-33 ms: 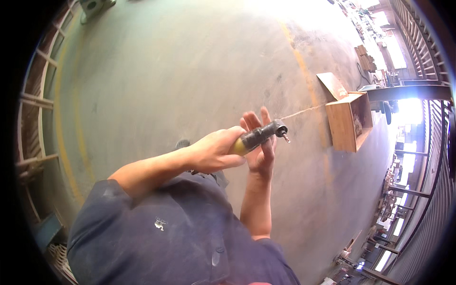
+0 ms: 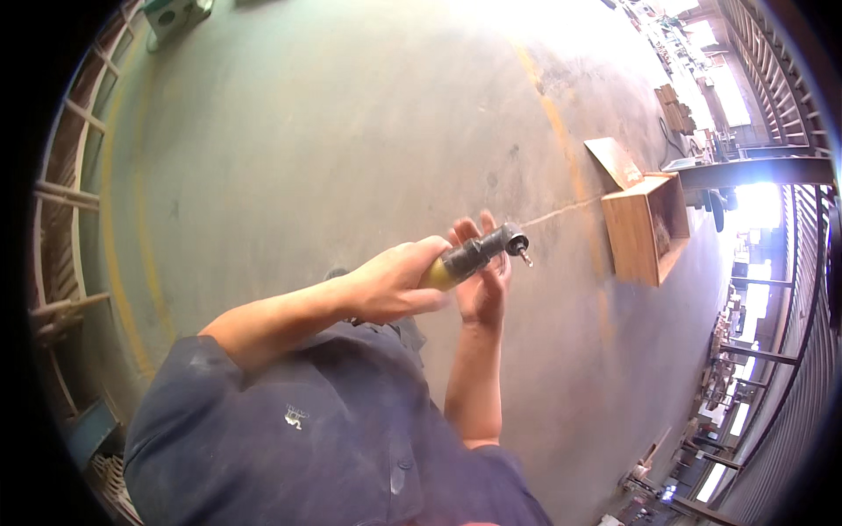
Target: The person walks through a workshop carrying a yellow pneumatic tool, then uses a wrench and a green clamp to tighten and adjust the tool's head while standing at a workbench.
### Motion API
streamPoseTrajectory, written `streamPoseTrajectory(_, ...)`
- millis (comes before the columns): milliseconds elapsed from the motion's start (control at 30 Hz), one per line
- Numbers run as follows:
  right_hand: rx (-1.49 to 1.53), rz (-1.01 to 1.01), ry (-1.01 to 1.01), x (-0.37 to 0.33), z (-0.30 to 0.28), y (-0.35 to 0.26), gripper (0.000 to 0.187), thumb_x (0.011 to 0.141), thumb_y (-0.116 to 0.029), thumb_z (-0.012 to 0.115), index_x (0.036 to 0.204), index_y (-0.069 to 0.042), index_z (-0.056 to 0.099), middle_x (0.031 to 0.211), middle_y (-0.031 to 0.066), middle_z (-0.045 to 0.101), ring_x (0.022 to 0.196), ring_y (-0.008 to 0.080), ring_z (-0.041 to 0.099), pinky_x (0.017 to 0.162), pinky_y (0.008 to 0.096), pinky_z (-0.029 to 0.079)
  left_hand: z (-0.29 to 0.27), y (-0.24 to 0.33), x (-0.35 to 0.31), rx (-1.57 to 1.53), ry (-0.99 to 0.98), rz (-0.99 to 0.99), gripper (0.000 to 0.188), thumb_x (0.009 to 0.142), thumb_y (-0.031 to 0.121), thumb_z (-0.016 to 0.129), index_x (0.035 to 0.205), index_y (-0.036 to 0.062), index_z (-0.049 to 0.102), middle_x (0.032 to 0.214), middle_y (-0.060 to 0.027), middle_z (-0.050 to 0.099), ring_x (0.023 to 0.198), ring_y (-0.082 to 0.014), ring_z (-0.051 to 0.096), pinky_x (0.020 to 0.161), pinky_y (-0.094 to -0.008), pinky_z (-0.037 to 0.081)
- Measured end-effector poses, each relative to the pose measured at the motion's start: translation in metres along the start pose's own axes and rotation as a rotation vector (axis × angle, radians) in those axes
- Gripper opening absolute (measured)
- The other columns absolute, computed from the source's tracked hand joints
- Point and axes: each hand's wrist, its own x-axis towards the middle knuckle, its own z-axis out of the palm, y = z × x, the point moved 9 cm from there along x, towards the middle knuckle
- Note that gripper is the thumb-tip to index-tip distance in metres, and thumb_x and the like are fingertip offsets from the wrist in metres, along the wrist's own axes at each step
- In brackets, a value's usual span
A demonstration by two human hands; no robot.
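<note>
My left hand (image 2: pixel 395 276) is closed around the yellow body of a right-angle power screwdriver (image 2: pixel 472 255). Its black head points away to the right, with a short metal bit (image 2: pixel 525 257) sticking out and down. Behind the tool's black neck is my right hand (image 2: pixel 481 294), upright with fingers stretched out and a little blurred. The neck partly covers its palm, and whether the two touch I cannot tell. Both hands are in front of my body, above the floor.
On the right stands an open wooden box (image 2: pixel 630 235) with a loose board (image 2: pixel 614 162) leaning by it. Yellow lines (image 2: pixel 561 127) mark the concrete floor. A pale frame (image 2: pixel 81 197) runs along the left edge, and a greenish machine (image 2: pixel 171 19) stands far left.
The view has shifted slightly. My right fingers sit a little lower behind the tool; the left hand's hold on the screwdriver is the same.
</note>
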Motion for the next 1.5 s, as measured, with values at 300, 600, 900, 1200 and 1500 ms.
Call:
streamPoseTrajectory(300,-0.041,-0.089,-0.16,0.313,-0.036,-0.086,0.118,0.085,-0.056,0.085,0.158,0.015,0.024,0.134,0.0249,0.069,0.137,0.0313,0.058,0.116,0.0434,0.045,-0.105,-0.002,0.325,0.321,0.03,-0.101,0.056,0.088,0.019,0.073,0.134,0.0021,0.046,0.107,-0.0267,0.068,0.105,-0.0479,0.066,0.087,-0.0539,0.052)
streamPoseTrajectory(600,0.058,-0.03,-0.062,0.615,-0.172,-0.151,0.103,0.087,-0.038,0.086,0.16,0.005,0.029,0.15,0.0204,0.057,0.137,0.0317,0.058,0.117,0.0464,0.045,-0.214,0.006,0.612,0.257,0.121,-0.144,0.045,0.088,0.022,0.074,0.123,0.001,0.055,0.102,-0.0228,0.067,0.098,-0.042,0.067,0.084,-0.0477,0.051)
streamPoseTrajectory(900,-0.095,-0.02,-0.126,0.951,-0.211,-0.227,0.116,0.084,-0.057,0.085,0.158,0.012,0.027,0.143,0.0196,0.063,0.136,0.0298,0.059,0.119,0.0436,0.042,-0.344,-0.035,0.948,0.245,0.012,-0.13,0.044,0.089,0.022,0.072,0.123,0.0015,0.054,0.104,-0.0251,0.068,0.1,-0.0456,0.067,0.085,-0.0503,0.052)
streamPoseTrajectory(1200,-0.072,-0.006,0.056,1.248,-0.333,-0.295,0.125,0.075,-0.047,0.095,0.163,0.004,0.023,0.127,0.0117,0.068,0.123,0.0266,0.065,0.112,0.0457,0.048,-0.45,-0.048,1.258,0.338,-0.047,-0.174,0.047,0.086,0.021,0.075,0.122,0.0001,0.053,0.101,-0.0262,0.068,0.097,-0.0474,0.067,0.082,-0.0529,0.052)
streamPoseTrajectory(1500,0.257,-0.04,0.059,1.564,-0.442,-0.349,0.06,0.093,-0.025,0.083,0.139,0.002,0.054,0.117,0.0135,0.071,0.114,0.0279,0.067,0.113,0.0494,0.047,-0.566,-0.075,1.594,0.505,0.023,-0.201,0.047,0.088,0.017,0.074,0.125,-0.0014,0.052,0.098,-0.0214,0.069,0.088,-0.0379,0.071,0.077,-0.047,0.054)
